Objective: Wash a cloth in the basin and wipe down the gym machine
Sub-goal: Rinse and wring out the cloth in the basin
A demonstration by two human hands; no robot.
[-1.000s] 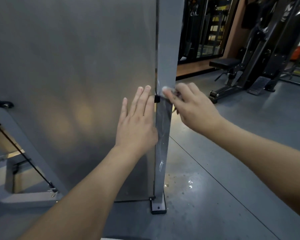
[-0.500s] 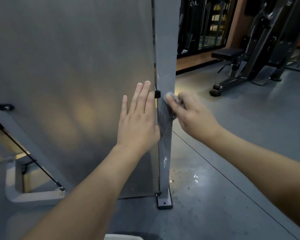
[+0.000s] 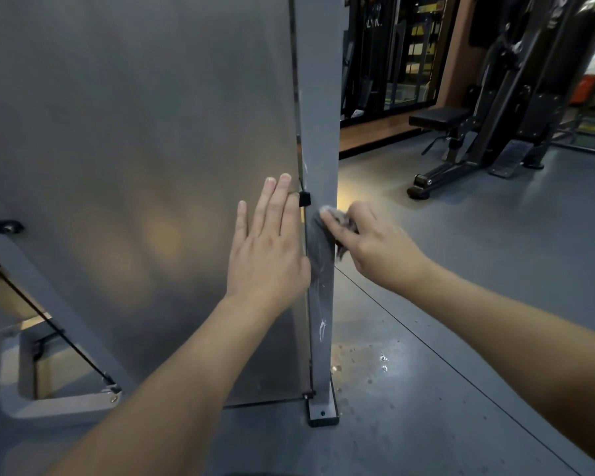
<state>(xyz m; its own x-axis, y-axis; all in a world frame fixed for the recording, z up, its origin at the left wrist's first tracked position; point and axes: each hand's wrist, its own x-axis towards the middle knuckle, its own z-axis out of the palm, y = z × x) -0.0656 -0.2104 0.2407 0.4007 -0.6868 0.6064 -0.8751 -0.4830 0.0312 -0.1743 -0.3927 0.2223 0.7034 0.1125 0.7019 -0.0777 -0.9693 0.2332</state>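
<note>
Fingers (image 3: pixel 337 231) of the right hand (image 3: pixel 375 247) are curled round the cloth (image 3: pixel 330 214), pressed to the post (image 3: pixel 318 132) at 3 o'clock of the left hand (image 3: pixel 268 249), laid flat with fingers together on the panel (image 3: pixel 134 149). Streaks may be left lower down if the small wad slips.

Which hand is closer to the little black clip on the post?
Left. The left hand lies flat on the grey panel, its fingertips right beside the black clip. The right hand presses the cloth on the post just below it.
</note>
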